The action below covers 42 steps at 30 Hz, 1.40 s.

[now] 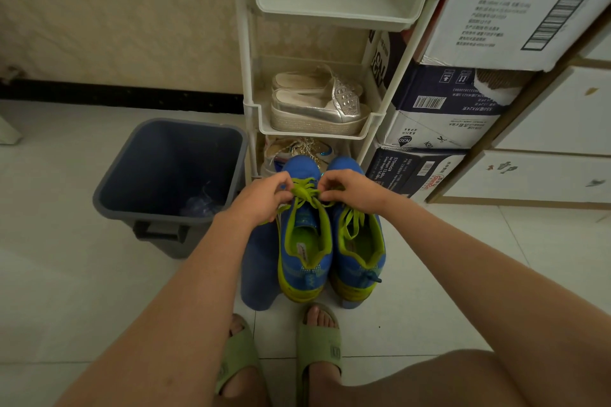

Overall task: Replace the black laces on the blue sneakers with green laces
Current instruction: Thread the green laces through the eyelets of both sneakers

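Note:
Two blue sneakers with yellow-green lining stand side by side on the floor, toes pointing away from me. The left sneaker carries a green lace threaded across its upper. My left hand pinches the lace on its left side. My right hand pinches it on the right, both hands meeting over the shoe's middle. The right sneaker also shows green lace hanging loose into its opening. No black lace is visible.
A grey bin stands left of the sneakers. A white shoe rack with silver platform shoes rises just behind them. Stacked cartons and white cabinets fill the right. My feet in green slippers are below.

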Each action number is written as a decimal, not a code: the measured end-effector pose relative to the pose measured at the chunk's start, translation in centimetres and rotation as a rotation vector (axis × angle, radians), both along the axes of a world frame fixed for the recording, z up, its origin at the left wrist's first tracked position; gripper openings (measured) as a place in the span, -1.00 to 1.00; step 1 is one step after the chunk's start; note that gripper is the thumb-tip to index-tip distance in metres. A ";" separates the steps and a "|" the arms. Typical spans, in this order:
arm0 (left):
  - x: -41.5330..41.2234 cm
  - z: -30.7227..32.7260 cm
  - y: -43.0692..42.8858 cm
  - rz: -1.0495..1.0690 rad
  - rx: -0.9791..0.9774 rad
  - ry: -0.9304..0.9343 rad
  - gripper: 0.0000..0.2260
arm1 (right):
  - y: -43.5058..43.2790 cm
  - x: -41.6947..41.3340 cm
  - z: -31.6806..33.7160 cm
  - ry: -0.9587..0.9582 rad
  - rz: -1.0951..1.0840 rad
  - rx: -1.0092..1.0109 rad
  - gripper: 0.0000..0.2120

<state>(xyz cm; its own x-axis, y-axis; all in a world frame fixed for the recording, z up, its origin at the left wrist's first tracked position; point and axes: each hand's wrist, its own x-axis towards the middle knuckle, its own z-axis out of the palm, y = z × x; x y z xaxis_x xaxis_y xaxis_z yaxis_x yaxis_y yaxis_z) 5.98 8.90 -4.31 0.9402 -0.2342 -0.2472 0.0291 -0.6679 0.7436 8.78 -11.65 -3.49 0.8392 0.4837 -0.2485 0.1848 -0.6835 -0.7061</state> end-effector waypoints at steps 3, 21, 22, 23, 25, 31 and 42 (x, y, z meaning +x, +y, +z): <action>0.1 0.3 0.0 -0.009 0.015 0.000 -0.95 | 0.0 0.1 0.1 -0.003 -0.004 -0.005 -0.93; -0.2 2.1 -1.8 0.123 0.327 0.020 -0.80 | -0.2 -0.1 1.6 0.062 0.077 -0.354 -0.74; -0.1 2.3 -1.6 0.121 0.313 0.040 -0.82 | -0.3 0.0 1.7 0.055 0.081 -0.353 -0.76; 0.0 2.6 -1.4 0.111 0.306 0.068 -0.82 | -0.3 0.0 2.0 0.050 0.081 -0.348 -0.78; 0.2 3.4 -0.9 0.067 0.297 0.132 -0.78 | -0.5 -0.1 2.8 0.064 0.062 -0.327 -0.75; -0.2 4.8 0.0 -0.007 0.321 0.254 -0.83 | -0.8 -1.6 5.0 0.112 -0.028 -0.240 -0.80; -0.4 7.4 1.4 0.106 0.319 0.281 -0.79 | -0.2 -3.2 5.3 0.087 -0.106 -0.237 -0.75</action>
